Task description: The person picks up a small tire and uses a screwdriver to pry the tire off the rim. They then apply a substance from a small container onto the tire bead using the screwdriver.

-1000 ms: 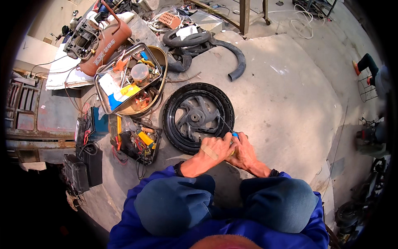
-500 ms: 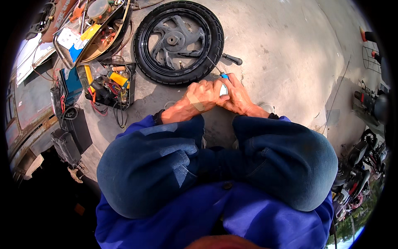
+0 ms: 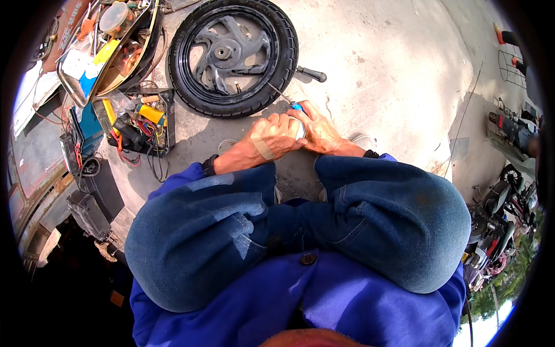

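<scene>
My left hand (image 3: pixel 272 136) is closed, with a tan adhesive plaster across its back. Against it, between the two hands, shows the rounded end of a whitish, shiny thing (image 3: pixel 298 128); its kind is unclear. My right hand (image 3: pixel 319 128) is curled round a tool with a blue part (image 3: pixel 296 107) and a thin metal shaft. That shaft points toward the near edge of a black-tyred spoked wheel (image 3: pixel 287 49), which lies flat on the ground; I cannot tell whether it touches the tyre. A black-handled tool (image 3: pixel 312 74) rests beside the tyre's right side.
At left, a black box (image 3: pixel 169 118) holds wires and yellow-handled tools. Behind it stands a cluttered tray (image 3: pixel 115 85) with a clear lidded tub (image 3: pixel 115 20). Old rusty metalwork (image 3: pixel 34 196) borders the far left. Several motorbikes (image 3: pixel 498 225) stand along the right.
The view has shifted, so the wheel and boxes sit a little further left. My left hand has tilted slightly toward me. The right hand keeps its hold on the blue tool.
</scene>
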Tool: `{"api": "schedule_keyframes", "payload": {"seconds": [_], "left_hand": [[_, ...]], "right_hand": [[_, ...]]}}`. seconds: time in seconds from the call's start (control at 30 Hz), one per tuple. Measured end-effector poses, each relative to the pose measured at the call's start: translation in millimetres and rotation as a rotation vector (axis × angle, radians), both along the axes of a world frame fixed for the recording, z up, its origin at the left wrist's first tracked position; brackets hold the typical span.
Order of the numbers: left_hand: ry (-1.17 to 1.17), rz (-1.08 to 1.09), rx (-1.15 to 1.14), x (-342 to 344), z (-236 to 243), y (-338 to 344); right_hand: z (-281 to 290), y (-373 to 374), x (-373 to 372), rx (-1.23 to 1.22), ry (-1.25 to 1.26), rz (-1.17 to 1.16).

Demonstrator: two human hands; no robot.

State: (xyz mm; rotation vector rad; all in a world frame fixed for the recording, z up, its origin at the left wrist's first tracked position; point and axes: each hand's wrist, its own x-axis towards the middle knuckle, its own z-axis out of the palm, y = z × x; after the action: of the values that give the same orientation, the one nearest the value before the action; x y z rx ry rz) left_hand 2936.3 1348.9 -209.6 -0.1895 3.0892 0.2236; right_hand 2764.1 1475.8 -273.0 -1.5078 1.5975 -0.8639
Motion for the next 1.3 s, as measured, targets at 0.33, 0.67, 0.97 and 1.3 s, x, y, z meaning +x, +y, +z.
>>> {"api": "schedule_keyframes", "payload": {"seconds": [0.33,0.67,0.97,1.3], "left_hand": [[0.06,-0.273,0.035,-1,22,-24],[0.17,-0.012,0.123,-3,4,-14],[0.181,-0.045,0.065,-3,-1,-10],[0.164,0.218,0.2,4,37,-44]], "right_hand": [[-8,4,0,0.025,-0.002,-0.009],[-15,4,1,0.062,0.0,0.007],[1,0,-5,0.112,0.042,0.065],[9,5,-14,0.055,0.052,0.043]]}}
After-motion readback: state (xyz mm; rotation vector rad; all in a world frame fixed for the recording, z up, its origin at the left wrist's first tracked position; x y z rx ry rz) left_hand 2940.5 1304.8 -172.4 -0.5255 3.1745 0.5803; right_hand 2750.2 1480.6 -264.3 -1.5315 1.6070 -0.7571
